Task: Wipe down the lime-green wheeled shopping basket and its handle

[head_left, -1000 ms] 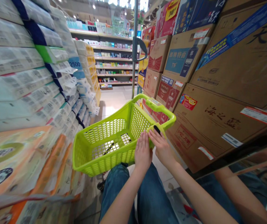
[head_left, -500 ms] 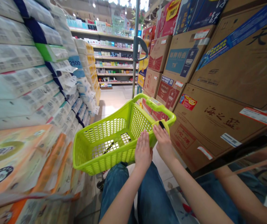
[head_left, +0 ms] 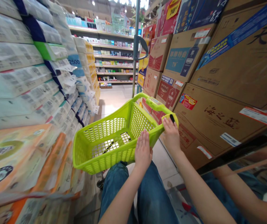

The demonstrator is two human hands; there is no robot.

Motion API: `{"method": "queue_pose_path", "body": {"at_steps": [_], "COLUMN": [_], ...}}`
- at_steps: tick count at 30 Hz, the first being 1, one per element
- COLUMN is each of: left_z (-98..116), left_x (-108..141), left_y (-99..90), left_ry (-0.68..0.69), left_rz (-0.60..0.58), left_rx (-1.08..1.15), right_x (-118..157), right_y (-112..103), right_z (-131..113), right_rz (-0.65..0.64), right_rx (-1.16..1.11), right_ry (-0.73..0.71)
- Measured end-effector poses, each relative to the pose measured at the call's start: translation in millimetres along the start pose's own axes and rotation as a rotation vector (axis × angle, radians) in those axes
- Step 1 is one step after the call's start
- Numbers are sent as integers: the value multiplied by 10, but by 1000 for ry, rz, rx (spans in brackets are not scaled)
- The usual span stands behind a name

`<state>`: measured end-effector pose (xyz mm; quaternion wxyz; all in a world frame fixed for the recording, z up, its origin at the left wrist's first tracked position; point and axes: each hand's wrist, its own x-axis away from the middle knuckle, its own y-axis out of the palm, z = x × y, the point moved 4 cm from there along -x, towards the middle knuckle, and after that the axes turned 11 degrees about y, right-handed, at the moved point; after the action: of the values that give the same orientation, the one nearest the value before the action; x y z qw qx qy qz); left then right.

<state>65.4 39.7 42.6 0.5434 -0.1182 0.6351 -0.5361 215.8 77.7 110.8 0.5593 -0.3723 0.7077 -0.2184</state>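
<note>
A lime-green shopping basket (head_left: pixel 107 163) with latticed walls sits tilted in front of my knees, its handle end to the right. My left hand (head_left: pixel 143 151) grips the near rim, fingers laid together along the outer wall. At the handle's near corner, my right hand (head_left: pixel 172 137) presses a small yellow cloth (head_left: pixel 168 116) with a black patch against the green plastic. The fingers cover most of the cloth. Inside, the basket's floor (head_left: pixel 116 141) shows through its lattice.
Stacked tissue packs (head_left: pixel 18 59) rise close on the left, with orange-and-white packs (head_left: pixel 9 155) lower down. Cardboard cartons (head_left: pixel 217 115) line the right. Behind the basket stands a grey pole with a handle (head_left: pixel 136 49). Stocked shelves (head_left: pixel 114 57) cross the aisle's far end.
My right hand has slid right and slightly up with the yellow cloth, from the rim toward the handle's near corner. My left hand and the basket have hardly moved.
</note>
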Motion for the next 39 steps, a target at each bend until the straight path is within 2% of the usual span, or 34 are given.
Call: {"method": "queue_pose_path", "body": {"at_steps": [3,5,7,9,12,14,16,18,21,23,26,30,32,35,39], "left_z": [-14,-21,-21,-16,-6,-2,-1,-2,-7,-9,-9,-3,-1,0,-3], "left_x": [9,12,10,7,3,2,2,2,1,3,9,13,11,5,0], "left_y": [26,30,24,10,-7,-12,-7,4,18,20,12,-2,-2,5,14], "left_ry": [11,12,11,10,7,6,3,0,2,7,12,11,5,-2,2], "left_rz": [15,15,5,-6,-17,-17,-15,-13,-1,2,-6,-13,-14,-7,-6], "left_rx": [-7,-11,-9,-7,-7,-14,-21,-18,-16,-20,-12,-8,-8,-2,4], "right_x": [384,509,462,264,-104,-226,-178,12,349,448,280,-140,-179,46,436], "right_y": [146,166,108,-4,-163,-188,-135,-32,107,120,-3,-192,-182,-40,115], "right_z": [-417,-516,-419,-171,230,328,233,4,-344,-414,-183,295,334,68,-366], "right_rz": [-95,-157,-182,-153,-59,-20,-4,-5,-83,-161,-197,-75,-25,-14,-138], "right_rx": [-54,-88,-96,-75,-26,-4,1,-14,-57,-78,-83,-62,-47,-42,-107], "right_ry": [-146,-224,-255,-219,-61,20,39,0,-148,-247,-259,-35,46,21,-193]}}
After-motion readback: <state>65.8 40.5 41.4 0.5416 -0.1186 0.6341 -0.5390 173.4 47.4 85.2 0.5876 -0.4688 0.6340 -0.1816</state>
